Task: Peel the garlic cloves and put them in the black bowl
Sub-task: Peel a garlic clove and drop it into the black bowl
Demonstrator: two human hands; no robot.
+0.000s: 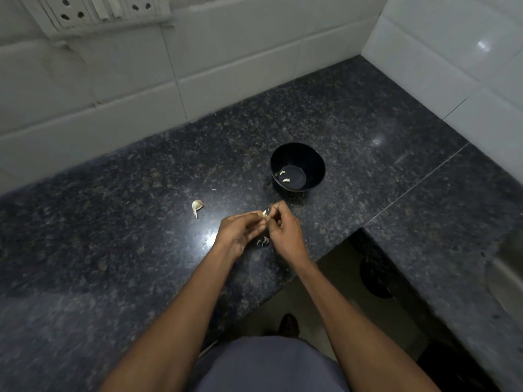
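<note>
Right now both hands meet just in front of the black bowl (297, 166), low over the dark speckled surface (127, 250). The left hand (240, 232) is curled narrow around a garlic clove (265, 213), whose pale tip pokes out between the fingertips, while the right hand (284, 232) is pinched down tight at that same tip, apparently plucking at the skin. I cannot make out how much skin is left on it; it is too small from here.

A clove like this is a light, firm little thing, hard enough to squeeze without bruising, but its skin is papery, thin and clingy, and once bare the flesh turns slick and a bit sticky. I'd say the sensible hold is the one shown: body gripped along its sides, nails working from the pointed end.

Two peeled cloves (284, 176) already lie in the bottom of the bowl. One unpeeled clove (197, 206) waits on the surface, off to the left and well apart from the hands. Some scraps of peel (263, 241) lie on the surface directly under the hands.
</note>
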